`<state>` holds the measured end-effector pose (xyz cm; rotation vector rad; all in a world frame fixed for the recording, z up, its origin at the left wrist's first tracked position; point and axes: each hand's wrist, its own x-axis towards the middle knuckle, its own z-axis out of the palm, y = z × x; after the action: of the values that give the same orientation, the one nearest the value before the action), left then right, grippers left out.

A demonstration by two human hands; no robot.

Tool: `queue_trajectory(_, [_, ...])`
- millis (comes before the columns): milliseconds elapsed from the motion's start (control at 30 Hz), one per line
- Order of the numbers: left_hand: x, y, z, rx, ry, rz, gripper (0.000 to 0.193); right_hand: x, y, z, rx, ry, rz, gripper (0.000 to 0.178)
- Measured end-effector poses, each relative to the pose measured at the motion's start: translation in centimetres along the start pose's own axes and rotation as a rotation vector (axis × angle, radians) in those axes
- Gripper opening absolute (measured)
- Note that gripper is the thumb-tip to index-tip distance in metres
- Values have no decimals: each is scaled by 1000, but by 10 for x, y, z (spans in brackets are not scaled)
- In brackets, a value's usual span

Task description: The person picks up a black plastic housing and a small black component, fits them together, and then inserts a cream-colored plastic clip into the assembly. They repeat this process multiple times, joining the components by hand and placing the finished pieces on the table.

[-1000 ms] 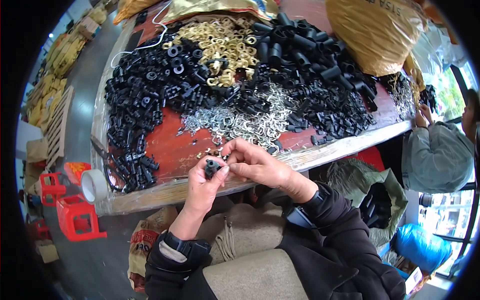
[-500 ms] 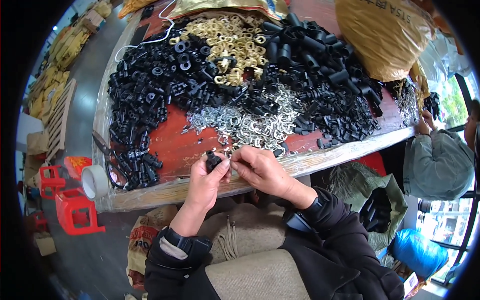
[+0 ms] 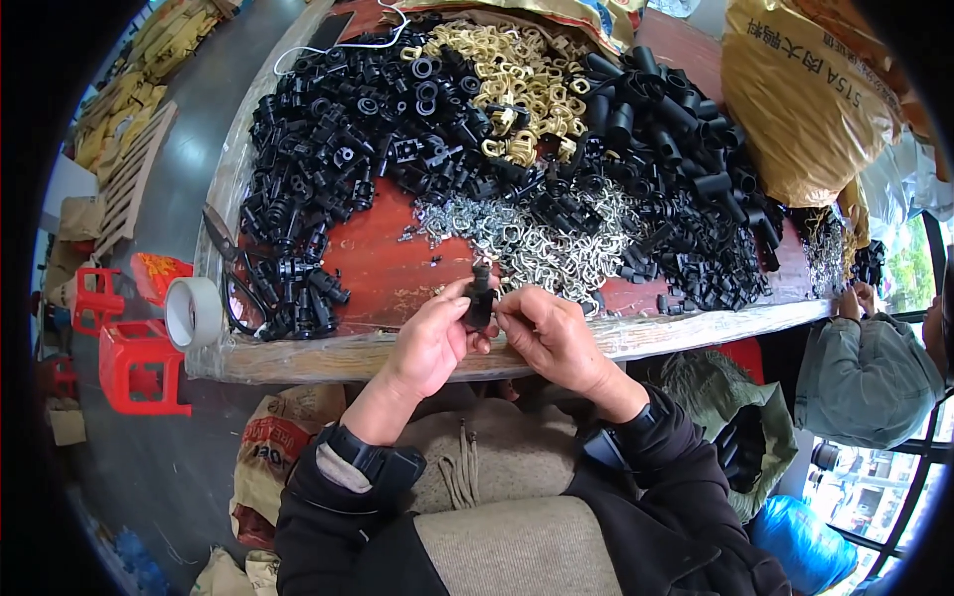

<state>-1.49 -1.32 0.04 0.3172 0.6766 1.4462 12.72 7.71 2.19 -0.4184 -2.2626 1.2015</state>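
A small black plastic fitting (image 3: 481, 295) stands upright between the thumb and fingers of my left hand (image 3: 429, 348), just above the table's near edge. From the other side my right hand (image 3: 558, 343) meets it, thumb and index finger pinched together against the fitting's right side. Whatever lies in that pinch is too small or hidden to make out. Beyond my hands, a pile of silvery metal hooks or rings (image 3: 566, 243) and tiny screws or pins (image 3: 447, 221) lies on the red tabletop (image 3: 383, 253).
Black fittings (image 3: 318, 149) are heaped at the left, gold-coloured rings (image 3: 517, 74) at the back, black tubes (image 3: 676, 119) at the right. Scissors (image 3: 221, 236) and a tape roll (image 3: 194, 313) lie at the left corner. Red stools (image 3: 139, 363) stand beside; another person (image 3: 860, 368) sits at right.
The whole view has shifted, so the table sits higher and farther right. The black fitting, tilted before, is now upright in my left hand. My right fingers stay pinched beside it.
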Motion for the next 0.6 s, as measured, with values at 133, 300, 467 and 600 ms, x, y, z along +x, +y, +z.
queue_trajectory(133, [0, -3, 1, 83, 26, -16, 33, 1, 2, -1, -64, -26, -48, 9])
queue_trajectory(300, [-1, -1, 6, 173, 69, -47, 34, 1, 4, 0, -191, 1, -108, 10])
queue_trajectory(467, [-2, -2, 8, 222, 74, -66, 35, 2, 5, -2, -300, -4, -140, 11])
queue_trajectory(600, [-2, -1, 8, 300, 10, -77, 33, 0, 4, -3, -330, -22, -115, 10])
